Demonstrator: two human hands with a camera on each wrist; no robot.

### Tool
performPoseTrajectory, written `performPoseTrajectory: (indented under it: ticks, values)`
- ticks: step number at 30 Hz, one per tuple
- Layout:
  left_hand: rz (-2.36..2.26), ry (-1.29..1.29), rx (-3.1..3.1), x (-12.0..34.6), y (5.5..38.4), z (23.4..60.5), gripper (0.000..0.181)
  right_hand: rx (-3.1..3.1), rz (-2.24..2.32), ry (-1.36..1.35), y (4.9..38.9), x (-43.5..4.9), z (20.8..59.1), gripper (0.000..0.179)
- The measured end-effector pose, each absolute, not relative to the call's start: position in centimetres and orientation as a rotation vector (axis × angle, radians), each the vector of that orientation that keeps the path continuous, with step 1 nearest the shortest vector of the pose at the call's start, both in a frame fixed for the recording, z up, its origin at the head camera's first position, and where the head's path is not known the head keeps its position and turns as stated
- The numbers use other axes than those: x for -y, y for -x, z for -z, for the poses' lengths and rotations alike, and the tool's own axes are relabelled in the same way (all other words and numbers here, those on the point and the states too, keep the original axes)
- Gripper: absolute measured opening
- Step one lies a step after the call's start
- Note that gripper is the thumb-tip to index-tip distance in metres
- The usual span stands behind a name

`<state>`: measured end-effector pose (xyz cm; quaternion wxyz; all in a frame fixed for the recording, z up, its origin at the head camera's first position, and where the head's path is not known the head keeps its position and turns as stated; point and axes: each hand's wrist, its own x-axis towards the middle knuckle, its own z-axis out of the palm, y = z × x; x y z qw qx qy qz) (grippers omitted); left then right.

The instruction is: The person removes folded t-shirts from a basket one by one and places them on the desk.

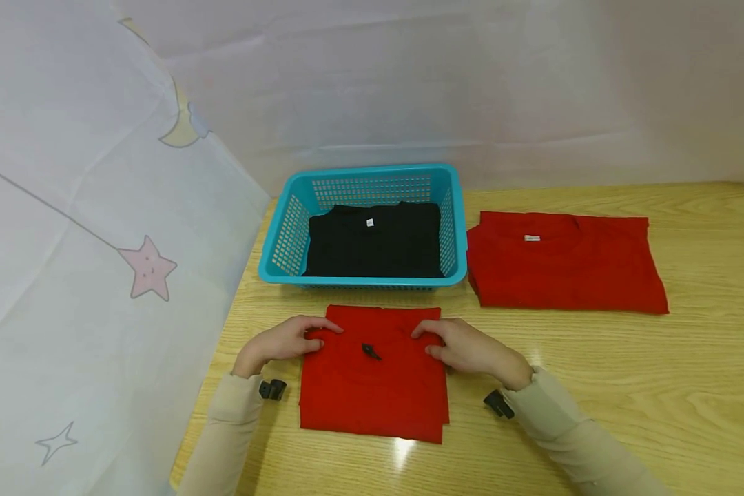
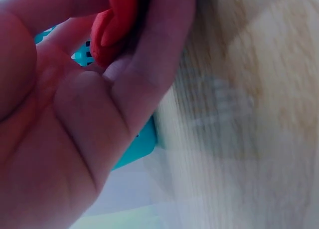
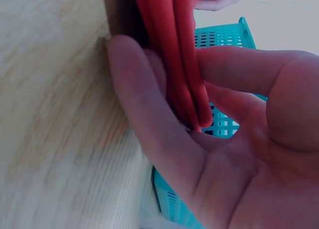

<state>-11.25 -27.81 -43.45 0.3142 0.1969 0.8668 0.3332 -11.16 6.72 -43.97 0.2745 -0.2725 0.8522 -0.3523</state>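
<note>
1. At the left side of the near red garment [image 1: 372,396], the left hand [image 1: 285,339] is partly closed, its thumb and bent fingers pinching the folded edge.
2. Opposite, the right hand [image 1: 469,346] is likewise partly closed, gripping stacked layers of the right edge between thumb and fingers.
3. Near red garment: folded, lying flat on the wood-grain surface [image 1: 707,386]; small dark mark [image 1: 370,352] between the hands.
4. Just beyond it: teal basket [image 1: 359,281], containing a folded black garment [image 1: 378,251] with white label [image 1: 370,222].
5. Right of basket: wider red garment [image 1: 564,272], folded, white tag [image 1: 532,238] at neckline.
6. Behind: pale backdrop [image 1: 409,89].
</note>
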Motion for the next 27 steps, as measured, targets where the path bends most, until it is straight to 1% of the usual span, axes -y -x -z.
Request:
performPoseTrajectory:
  ticks: [11, 16, 19, 23, 27]
  values:
    - [-0.833, -0.514, -2.315, 28.2, 11.0, 42.4, 0.037, -2.328, 0.881, 0.812, 11.2, -7.2, 43.4, 0.027]
    - [-0.831, -0.537, -2.396, 29.1, 10.7, 41.8, 0.035, -2.377, 0.836, 0.870, 11.3, -7.8, 42.9, 0.024]
    - [-0.854, -0.557, -2.431, 30.0, 10.6, 41.3, 0.033, -2.351, 0.846, 0.838, 11.3, -8.3, 42.3, 0.025]
    - [-0.994, -0.576, -2.370, 31.2, 10.6, 40.3, 0.033, -2.287, 0.889, 0.782, 11.5, -9.1, 41.1, 0.028]
    - [-1.190, -0.563, -2.238, 32.1, 10.6, 38.9, 0.036, -2.282, 0.923, 0.802, 11.6, -9.9, 39.6, 0.029]
